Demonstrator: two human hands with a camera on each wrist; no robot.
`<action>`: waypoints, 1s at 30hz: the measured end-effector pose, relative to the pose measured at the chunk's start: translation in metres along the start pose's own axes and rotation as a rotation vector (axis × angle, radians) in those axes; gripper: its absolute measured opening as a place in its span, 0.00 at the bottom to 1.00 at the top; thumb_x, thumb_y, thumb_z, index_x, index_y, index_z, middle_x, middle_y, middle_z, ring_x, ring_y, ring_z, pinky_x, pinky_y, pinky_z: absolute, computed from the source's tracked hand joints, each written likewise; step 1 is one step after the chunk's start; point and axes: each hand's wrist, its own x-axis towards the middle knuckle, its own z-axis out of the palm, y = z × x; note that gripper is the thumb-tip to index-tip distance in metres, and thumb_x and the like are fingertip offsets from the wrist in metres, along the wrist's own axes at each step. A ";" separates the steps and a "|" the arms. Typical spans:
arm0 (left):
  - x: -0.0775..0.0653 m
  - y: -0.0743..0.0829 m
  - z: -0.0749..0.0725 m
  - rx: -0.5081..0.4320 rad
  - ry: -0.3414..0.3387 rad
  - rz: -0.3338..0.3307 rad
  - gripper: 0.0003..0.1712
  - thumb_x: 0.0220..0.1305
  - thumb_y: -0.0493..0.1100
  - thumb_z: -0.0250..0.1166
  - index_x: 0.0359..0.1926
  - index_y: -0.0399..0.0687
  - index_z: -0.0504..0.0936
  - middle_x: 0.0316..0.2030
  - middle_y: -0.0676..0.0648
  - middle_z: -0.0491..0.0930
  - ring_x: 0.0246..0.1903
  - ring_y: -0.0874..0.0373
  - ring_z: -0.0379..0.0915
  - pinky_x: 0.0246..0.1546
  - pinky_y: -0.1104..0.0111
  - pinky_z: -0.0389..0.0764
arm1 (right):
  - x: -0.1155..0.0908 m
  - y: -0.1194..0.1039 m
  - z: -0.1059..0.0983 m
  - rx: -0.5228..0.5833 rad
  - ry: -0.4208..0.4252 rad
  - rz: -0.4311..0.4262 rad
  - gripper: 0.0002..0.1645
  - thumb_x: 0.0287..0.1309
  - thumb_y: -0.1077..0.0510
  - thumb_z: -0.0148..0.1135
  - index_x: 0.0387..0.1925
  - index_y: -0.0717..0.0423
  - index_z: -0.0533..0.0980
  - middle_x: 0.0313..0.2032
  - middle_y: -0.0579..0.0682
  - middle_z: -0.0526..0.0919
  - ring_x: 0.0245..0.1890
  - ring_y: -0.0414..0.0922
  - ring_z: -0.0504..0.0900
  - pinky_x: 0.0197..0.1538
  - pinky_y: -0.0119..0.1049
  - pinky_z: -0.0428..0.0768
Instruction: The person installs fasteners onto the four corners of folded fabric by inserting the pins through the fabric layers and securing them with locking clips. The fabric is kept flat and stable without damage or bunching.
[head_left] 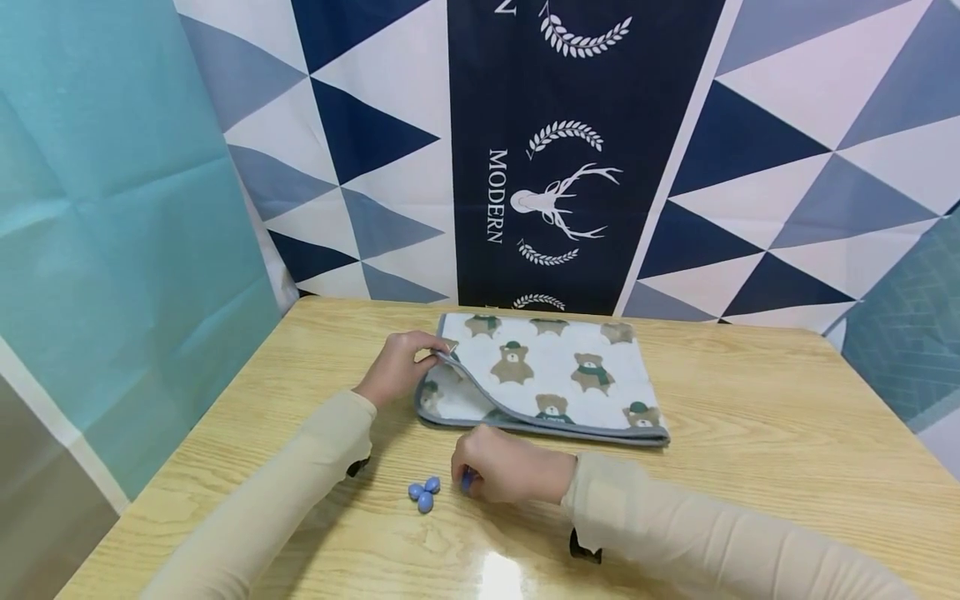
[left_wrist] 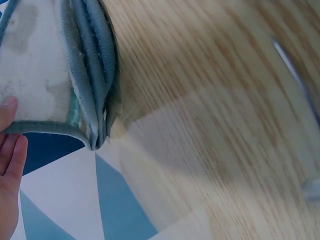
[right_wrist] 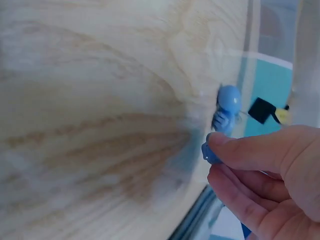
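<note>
A folded white blanket (head_left: pixel 555 375) with brown bears and a grey-blue border lies toward the back of the table. My left hand (head_left: pixel 405 362) pinches its top layer near the left corner and lifts that edge, leaving a gap over the layers beneath. In the left wrist view, the thumb lies on one side of the blanket (left_wrist: pixel 37 60) and the fingers on the other. In front of the blanket, my right hand (head_left: pixel 506 465) holds a small blue rounded piece (right_wrist: pixel 210 152) between thumb and fingers, close to the tabletop. Three similar blue pieces (head_left: pixel 425 502) sit together left of that hand.
The wooden table (head_left: pixel 735 417) ends at a patterned cloth backdrop (head_left: pixel 540 200). A teal sheet (head_left: pixel 142 208) hangs along the left side. At the right of the left wrist view is a blurred thin dark rod (left_wrist: pixel 295 75), its kind unclear.
</note>
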 end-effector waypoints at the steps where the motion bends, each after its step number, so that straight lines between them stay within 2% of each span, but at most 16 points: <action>1: 0.001 0.001 0.000 -0.005 -0.006 -0.005 0.08 0.59 0.32 0.66 0.39 0.40 0.86 0.42 0.43 0.87 0.46 0.49 0.83 0.49 0.56 0.83 | 0.000 0.002 -0.003 0.008 0.020 -0.003 0.13 0.44 0.73 0.63 0.28 0.54 0.85 0.29 0.45 0.86 0.28 0.32 0.79 0.31 0.15 0.71; 7: 0.007 0.001 -0.004 0.001 0.004 0.009 0.08 0.58 0.32 0.66 0.39 0.40 0.86 0.42 0.43 0.87 0.47 0.49 0.83 0.50 0.57 0.83 | 0.001 0.019 -0.033 0.118 0.143 0.029 0.11 0.46 0.71 0.66 0.33 0.59 0.85 0.32 0.49 0.86 0.31 0.36 0.83 0.35 0.20 0.80; 11: 0.007 -0.001 -0.003 0.003 -0.002 0.029 0.08 0.57 0.31 0.67 0.39 0.40 0.87 0.42 0.43 0.87 0.47 0.49 0.83 0.51 0.59 0.83 | 0.003 0.032 -0.053 0.222 0.198 0.110 0.09 0.48 0.69 0.68 0.35 0.59 0.85 0.34 0.50 0.85 0.32 0.37 0.83 0.38 0.24 0.82; 18: 0.003 -0.001 0.002 -0.013 0.007 0.034 0.09 0.57 0.30 0.67 0.39 0.40 0.87 0.42 0.43 0.87 0.47 0.49 0.83 0.52 0.59 0.82 | 0.012 0.060 -0.074 0.525 0.312 0.324 0.11 0.52 0.67 0.68 0.40 0.61 0.84 0.40 0.56 0.87 0.39 0.42 0.85 0.43 0.31 0.85; 24: 0.003 -0.001 0.003 -0.012 0.020 0.019 0.09 0.57 0.29 0.66 0.39 0.39 0.87 0.41 0.43 0.87 0.47 0.49 0.83 0.52 0.59 0.82 | 0.022 0.081 -0.082 0.679 0.334 0.489 0.16 0.54 0.63 0.68 0.47 0.60 0.82 0.47 0.56 0.86 0.41 0.37 0.84 0.46 0.30 0.83; 30: 0.003 -0.002 0.002 0.001 0.001 0.021 0.09 0.57 0.29 0.66 0.39 0.40 0.87 0.42 0.44 0.87 0.47 0.50 0.83 0.52 0.60 0.82 | 0.029 0.094 -0.088 0.806 0.332 0.564 0.19 0.56 0.62 0.66 0.50 0.59 0.81 0.54 0.54 0.83 0.46 0.38 0.81 0.58 0.38 0.79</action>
